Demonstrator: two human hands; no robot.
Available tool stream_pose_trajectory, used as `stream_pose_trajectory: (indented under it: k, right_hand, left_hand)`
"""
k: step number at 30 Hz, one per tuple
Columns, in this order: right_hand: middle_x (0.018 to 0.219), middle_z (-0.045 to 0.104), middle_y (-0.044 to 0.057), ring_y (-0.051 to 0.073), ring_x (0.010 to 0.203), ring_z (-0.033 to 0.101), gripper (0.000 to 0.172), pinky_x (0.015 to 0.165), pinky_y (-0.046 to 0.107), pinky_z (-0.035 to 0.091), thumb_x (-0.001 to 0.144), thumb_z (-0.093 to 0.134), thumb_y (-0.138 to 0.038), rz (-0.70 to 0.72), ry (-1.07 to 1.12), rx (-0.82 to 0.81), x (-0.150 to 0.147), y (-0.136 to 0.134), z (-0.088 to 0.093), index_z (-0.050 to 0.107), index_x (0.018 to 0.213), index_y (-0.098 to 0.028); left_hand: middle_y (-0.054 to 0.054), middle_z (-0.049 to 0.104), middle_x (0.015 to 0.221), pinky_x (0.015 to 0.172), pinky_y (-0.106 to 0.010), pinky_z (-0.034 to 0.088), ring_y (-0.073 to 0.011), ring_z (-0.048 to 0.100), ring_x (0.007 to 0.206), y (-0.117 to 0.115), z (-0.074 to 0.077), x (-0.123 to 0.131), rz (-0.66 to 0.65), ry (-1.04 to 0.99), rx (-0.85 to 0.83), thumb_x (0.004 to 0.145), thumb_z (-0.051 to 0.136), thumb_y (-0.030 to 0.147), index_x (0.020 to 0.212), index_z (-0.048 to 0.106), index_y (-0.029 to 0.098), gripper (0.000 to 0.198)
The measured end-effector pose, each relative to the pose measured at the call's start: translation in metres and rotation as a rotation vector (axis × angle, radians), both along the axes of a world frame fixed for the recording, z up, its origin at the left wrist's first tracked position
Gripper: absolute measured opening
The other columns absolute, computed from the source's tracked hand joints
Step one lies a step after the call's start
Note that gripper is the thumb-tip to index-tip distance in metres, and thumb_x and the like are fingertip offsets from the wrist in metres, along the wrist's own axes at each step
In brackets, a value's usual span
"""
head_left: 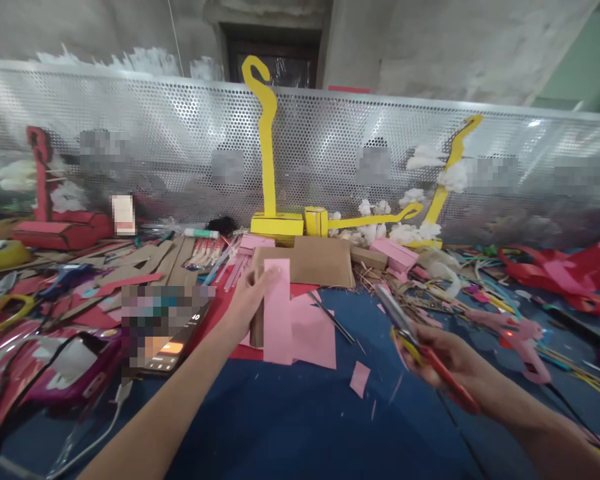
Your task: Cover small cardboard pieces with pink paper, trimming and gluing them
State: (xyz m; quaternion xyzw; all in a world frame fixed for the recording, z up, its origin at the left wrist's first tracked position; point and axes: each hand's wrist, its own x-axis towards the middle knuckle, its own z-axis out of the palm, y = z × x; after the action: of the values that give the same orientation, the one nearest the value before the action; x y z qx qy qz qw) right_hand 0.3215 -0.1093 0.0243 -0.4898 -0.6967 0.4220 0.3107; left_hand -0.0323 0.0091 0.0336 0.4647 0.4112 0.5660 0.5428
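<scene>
The left hand [247,301] reaches forward over the blue bench [300,427] and pinches a long pink paper strip [277,317]. The thumb lies on the strip's upper left edge, and the fingers wrap behind a narrow brown cardboard block [255,331] that the strip is pressed against. Strip and block stand upright near the middle of the bench, over a larger pink sheet [314,335] that lies flat on red paper.

The right hand [447,363] hovers well apart to the right, fingers closed around the red and yellow handles of a pair of scissors [411,335]. The blades point up and left, and motion blur hides whether they are parted.

A small pink scrap [360,379] lies on the bench between the hands. A phone [169,343] rests just left of the left wrist, and a pink glue gun [523,338] lies right of the scissors. Yellow cardboard hooks [266,140] with cotton tufts [411,230] stand against the perforated metal panel [155,140] behind.
</scene>
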Motion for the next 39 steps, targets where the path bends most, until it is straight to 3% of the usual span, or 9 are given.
stream_pose_trajectory:
  k: [5,9,15,18,23,31,39]
  right_hand:
    - [0.089,0.062,0.003,0.02,0.076,0.058,0.049,0.066,0.03,0.051,0.082,0.071,-0.061,0.01,-0.188,0.094,-0.024,0.046,0.023,0.06,0.113,-0.024]
    - [0.103,0.065,0.006,0.022,0.083,0.062,0.054,0.077,0.036,0.054,0.085,0.068,-0.051,-0.035,-0.403,0.177,-0.036,0.074,0.027,0.053,0.127,-0.02]
    - [0.128,0.066,0.011,0.03,0.115,0.066,0.057,0.094,0.04,0.056,0.08,0.077,-0.044,-0.016,-0.41,0.114,-0.042,0.072,0.014,0.055,0.128,-0.024]
    - [0.128,0.067,0.009,0.029,0.12,0.064,0.05,0.103,0.04,0.052,0.079,0.078,-0.043,-0.002,-0.346,0.146,-0.044,0.067,0.013,0.058,0.121,-0.024]
    - [0.107,0.07,0.004,0.022,0.096,0.067,0.041,0.087,0.036,0.057,0.079,0.078,-0.042,0.007,-0.339,0.179,-0.051,0.065,0.015,0.059,0.111,-0.023]
    - [0.1,0.069,0.002,0.02,0.093,0.066,0.041,0.086,0.033,0.055,0.077,0.082,-0.046,0.003,-0.285,0.2,-0.058,0.063,0.017,0.059,0.102,-0.023]
    - [0.084,0.068,0.0,0.02,0.078,0.06,0.044,0.066,0.03,0.047,0.071,0.086,-0.053,-0.055,-0.371,0.224,-0.055,0.06,0.021,0.059,0.089,-0.023]
  left_hand:
    - [-0.006,0.075,0.091,0.065,-0.027,0.056,-0.0215,0.072,0.081,-0.012,-0.002,0.009,-0.153,0.232,0.078,0.078,0.079,0.054,0.102,0.07,0.017,0.045]
    - [-0.004,0.072,0.09,0.068,-0.029,0.052,-0.0191,0.066,0.08,-0.011,-0.006,0.008,-0.18,0.405,0.104,0.081,0.077,0.051,0.103,0.068,0.018,0.041]
    - [-0.002,0.065,0.087,0.066,-0.029,0.045,-0.0189,0.059,0.08,-0.01,-0.012,0.007,-0.167,0.507,0.125,0.079,0.079,0.05,0.116,0.066,0.02,0.05]
    - [0.0,0.06,0.082,0.063,-0.028,0.04,-0.0171,0.055,0.075,-0.015,-0.008,0.008,-0.197,0.563,0.155,0.078,0.08,0.049,0.116,0.067,0.022,0.049]
    - [0.003,0.055,0.078,0.061,-0.028,0.036,-0.014,0.047,0.069,-0.019,-0.004,0.011,-0.231,0.582,0.194,0.08,0.077,0.045,0.112,0.067,0.021,0.041]
    - [0.0,0.066,0.093,0.074,-0.03,0.046,-0.0171,0.057,0.083,-0.022,-0.003,0.014,-0.228,0.584,0.211,0.08,0.077,0.04,0.113,0.069,0.022,0.038]
    - [-0.001,0.068,0.085,0.064,-0.028,0.046,-0.0169,0.056,0.073,-0.029,0.003,0.018,-0.249,0.591,0.18,0.079,0.078,0.044,0.11,0.072,0.02,0.039]
